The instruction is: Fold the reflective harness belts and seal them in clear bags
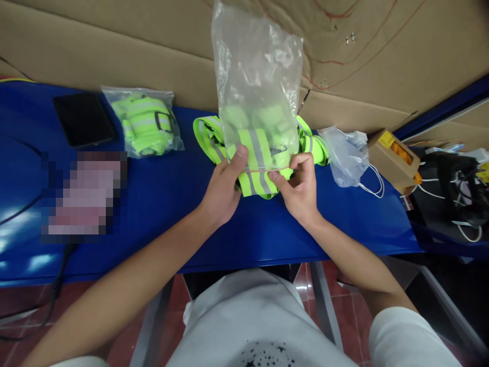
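Note:
A clear plastic bag (260,61) stands out away from me, its open edge with a thin reddish line toward me. Neon yellow-green reflective strap (262,183), with grey stripes, is folded partly inside the bag and sticks out of its mouth. My left hand (227,186) is closed on the bag's left edge and the strap, thumb on top. My right hand (300,186) pinches the right side of the bag's mouth, its fingers curled. More reflective strap (208,135) lies in loops behind, on both sides of the bag. The fingers under the bundle are hidden.
On the blue table (237,244), a bagged reflective strap (147,125) lies left, near a black tablet-like object (83,120) and a blurred-out rectangle (86,193). Right are a crumpled plastic bag (346,155) and a cardboard box (391,158). A cardboard wall (153,46) stands behind.

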{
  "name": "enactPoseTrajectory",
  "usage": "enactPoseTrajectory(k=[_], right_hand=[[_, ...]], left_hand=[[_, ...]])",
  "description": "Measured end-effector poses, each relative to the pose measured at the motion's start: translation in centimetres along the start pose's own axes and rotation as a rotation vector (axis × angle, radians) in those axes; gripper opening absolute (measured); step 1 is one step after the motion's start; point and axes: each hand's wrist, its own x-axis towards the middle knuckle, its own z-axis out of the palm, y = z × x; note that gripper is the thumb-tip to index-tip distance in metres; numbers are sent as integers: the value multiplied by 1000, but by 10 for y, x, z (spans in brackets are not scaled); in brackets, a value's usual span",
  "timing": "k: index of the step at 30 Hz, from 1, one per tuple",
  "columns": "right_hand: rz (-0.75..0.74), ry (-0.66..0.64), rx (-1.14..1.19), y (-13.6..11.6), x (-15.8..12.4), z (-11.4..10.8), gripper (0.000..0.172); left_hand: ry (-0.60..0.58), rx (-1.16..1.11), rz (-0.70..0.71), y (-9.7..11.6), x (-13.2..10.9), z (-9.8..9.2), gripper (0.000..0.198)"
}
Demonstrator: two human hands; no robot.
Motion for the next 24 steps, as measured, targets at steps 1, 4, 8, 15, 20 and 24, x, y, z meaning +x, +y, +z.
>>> enactPoseTrajectory(k=[1,4,8,15,20,24], right_hand=[[-2,2,-3,0,0,0,44],[15,33,18,1,0,2,44],[128,93,88,12,-1,3,44],[232,83,147,16,1,1,43],[83,-109,139,7,-6,4,57],[-133,-33,-25,3,-11,-4,53]], left_hand=[[37,41,41,-2,2,-1,61],[83,112,145,-15,4,-4,56],[60,50,93,-37,1,-2,45],[10,-108,-67,-27,-3,11,55],[-20,-102,-82,-16,-5,8,67],[-36,78,-99,-26,-4,-8,70]])
